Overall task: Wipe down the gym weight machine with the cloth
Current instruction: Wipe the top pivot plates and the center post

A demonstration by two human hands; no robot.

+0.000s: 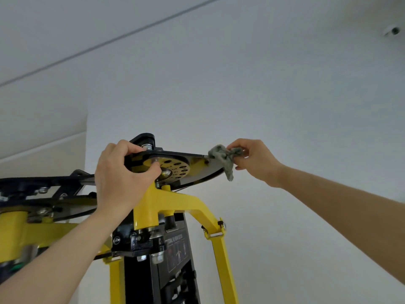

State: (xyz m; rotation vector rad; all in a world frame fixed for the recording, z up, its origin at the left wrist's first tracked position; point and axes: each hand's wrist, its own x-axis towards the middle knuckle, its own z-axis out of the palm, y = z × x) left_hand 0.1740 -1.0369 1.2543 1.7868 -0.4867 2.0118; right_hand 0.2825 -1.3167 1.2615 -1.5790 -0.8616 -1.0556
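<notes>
I look up at the top of a yellow and black gym weight machine (188, 202). Its black cam plate (203, 167) carries a yellow disc with numbered holes (175, 166). My left hand (118, 172) grips the plate's left edge, fingers curled over the top and thumb pressed on the disc from below. My right hand (252, 159) pinches a crumpled grey cloth (223, 160) and holds it against the plate's right tip, with a tail of cloth hanging down.
A second black arm and yellow frame (43, 194) stretch off to the left. A black weight-stack column with an instruction label (177, 253) stands below. White wall and ceiling surround the machine; a small ceiling fixture (392, 31) sits at top right.
</notes>
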